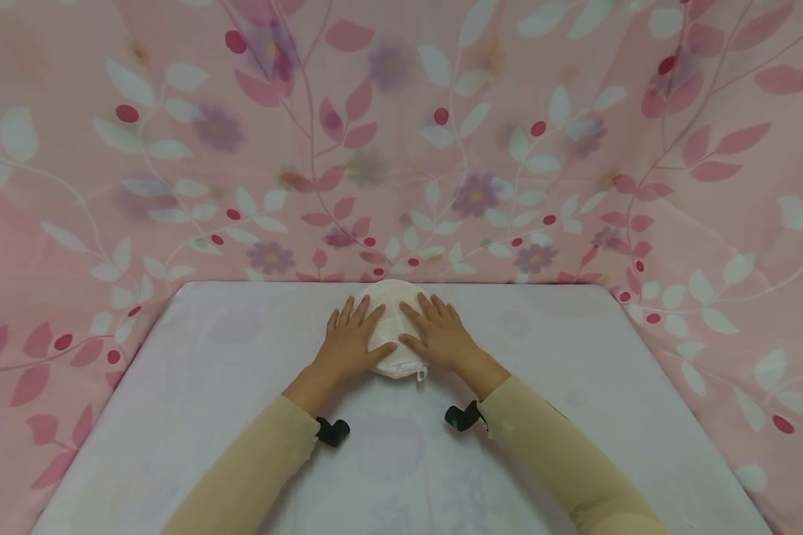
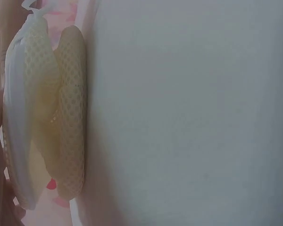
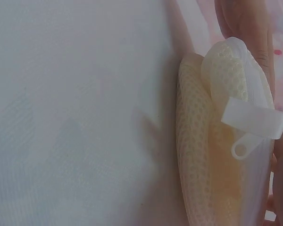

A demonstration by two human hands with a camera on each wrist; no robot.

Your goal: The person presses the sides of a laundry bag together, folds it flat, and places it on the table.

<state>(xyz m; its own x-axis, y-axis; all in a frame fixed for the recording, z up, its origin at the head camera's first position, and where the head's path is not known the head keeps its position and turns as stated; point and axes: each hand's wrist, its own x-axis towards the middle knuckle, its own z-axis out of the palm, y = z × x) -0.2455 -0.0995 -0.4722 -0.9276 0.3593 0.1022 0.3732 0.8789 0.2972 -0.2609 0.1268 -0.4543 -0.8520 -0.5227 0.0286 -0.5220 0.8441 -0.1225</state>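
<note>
A round, cream-white mesh laundry bag point(image 1: 393, 319) lies near the far edge of the table. My left hand point(image 1: 351, 338) rests on its left side with fingers spread, and my right hand point(image 1: 444, 338) rests on its right side the same way. Both thumbs point inward across the top of the bag. From the left wrist, the mesh bag point(image 2: 71, 117) shows two puffed layers with a fold between them. A white zipper band point(image 3: 257, 174) runs along the upper layer in the right wrist view, with a zipper pull point(image 3: 250, 140) and a white fabric tab point(image 3: 254, 117).
The table point(image 1: 241, 416) has a pale, faintly patterned cover. Behind it and at both sides hangs a pink curtain point(image 1: 401, 148) with leaves and flowers. A black wrist device point(image 1: 333, 431) sits at the left cuff, another black device point(image 1: 462, 416) at the right.
</note>
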